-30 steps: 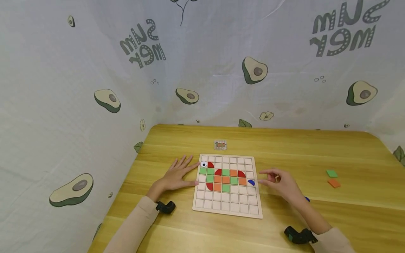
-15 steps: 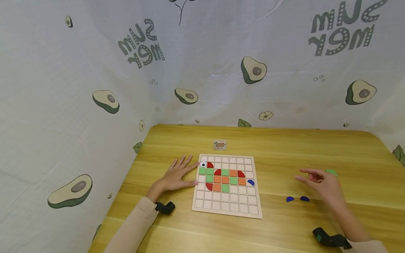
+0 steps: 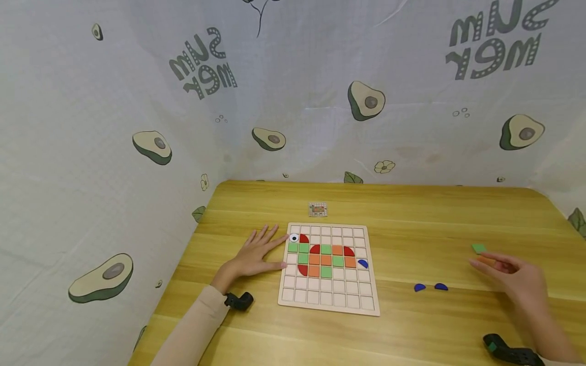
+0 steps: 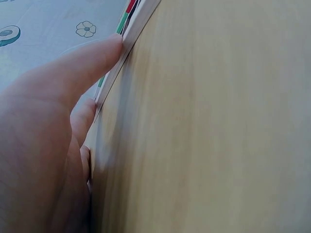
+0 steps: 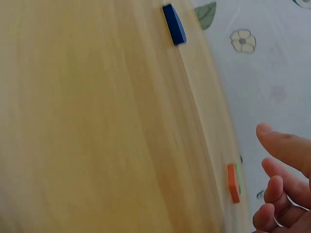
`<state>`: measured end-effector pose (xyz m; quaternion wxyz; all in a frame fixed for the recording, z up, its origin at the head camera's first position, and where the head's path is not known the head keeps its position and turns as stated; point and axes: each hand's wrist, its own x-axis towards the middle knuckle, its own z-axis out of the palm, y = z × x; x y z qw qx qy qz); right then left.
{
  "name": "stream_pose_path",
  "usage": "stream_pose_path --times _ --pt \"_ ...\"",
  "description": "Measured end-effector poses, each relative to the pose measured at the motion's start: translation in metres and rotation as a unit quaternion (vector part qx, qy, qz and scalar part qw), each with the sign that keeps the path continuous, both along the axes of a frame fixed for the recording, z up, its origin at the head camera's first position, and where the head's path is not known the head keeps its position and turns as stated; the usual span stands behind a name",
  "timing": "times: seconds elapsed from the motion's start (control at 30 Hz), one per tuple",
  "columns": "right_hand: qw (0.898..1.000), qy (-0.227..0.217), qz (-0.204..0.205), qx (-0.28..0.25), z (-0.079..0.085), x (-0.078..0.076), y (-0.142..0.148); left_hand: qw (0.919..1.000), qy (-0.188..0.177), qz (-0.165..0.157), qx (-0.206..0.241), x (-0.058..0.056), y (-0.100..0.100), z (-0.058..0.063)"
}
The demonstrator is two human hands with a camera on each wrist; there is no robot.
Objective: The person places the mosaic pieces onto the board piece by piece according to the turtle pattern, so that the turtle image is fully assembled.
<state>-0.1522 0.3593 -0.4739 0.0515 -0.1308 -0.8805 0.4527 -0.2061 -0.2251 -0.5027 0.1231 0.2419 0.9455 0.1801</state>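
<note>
My left hand (image 3: 254,256) lies with fingers spread at the left edge of a wooden grid board (image 3: 327,301). In the left wrist view its thumb (image 4: 104,51) touches the board's side. Red, green and orange tiles fill part of the grid, with a round eye piece (image 3: 294,238) at upper left and a blue half-round piece (image 3: 363,264) at right. My right hand (image 3: 522,279) is at the far right, thumb and forefinger apart, right by an orange square tile (image 3: 485,261). The right wrist view shows this orange tile (image 5: 233,183) lying on the table, apart from the fingers.
A green square tile (image 3: 478,248) lies just behind the orange one. Two blue half-round pieces (image 3: 419,287) lie between board and right hand. A small picture card (image 3: 318,209) sits behind the board. Patterned cloth (image 3: 311,142) hangs along the table's back and left.
My right hand has moved right, from beside the board past the blue half-round pieces to the orange tile. My left hand has stayed in place.
</note>
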Motion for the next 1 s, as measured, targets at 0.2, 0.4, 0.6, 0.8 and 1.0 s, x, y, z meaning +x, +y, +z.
stream_pose_path --times 0.2,0.4,0.6,0.8,1.0 --pt "0.997 -0.034 -0.041 -0.054 -0.002 0.004 0.010 1.0000 -0.004 0.001 -0.001 0.001 0.000 -0.001" --pt "0.996 -0.050 -0.045 -0.057 -0.004 0.002 0.014 1.0000 -0.006 0.005 -0.006 0.000 0.000 0.000" --pt "0.996 -0.061 -0.044 -0.055 -0.006 0.000 0.014 1.0000 -0.004 0.005 -0.005 0.000 0.000 0.001" --pt "0.996 -0.067 -0.046 -0.035 -0.008 -0.002 0.015 1.0000 -0.004 0.001 -0.003 0.000 0.000 0.002" --pt "0.997 -0.057 -0.044 0.003 -0.013 -0.004 0.016 1.0000 0.000 0.001 -0.002 0.000 0.000 0.003"
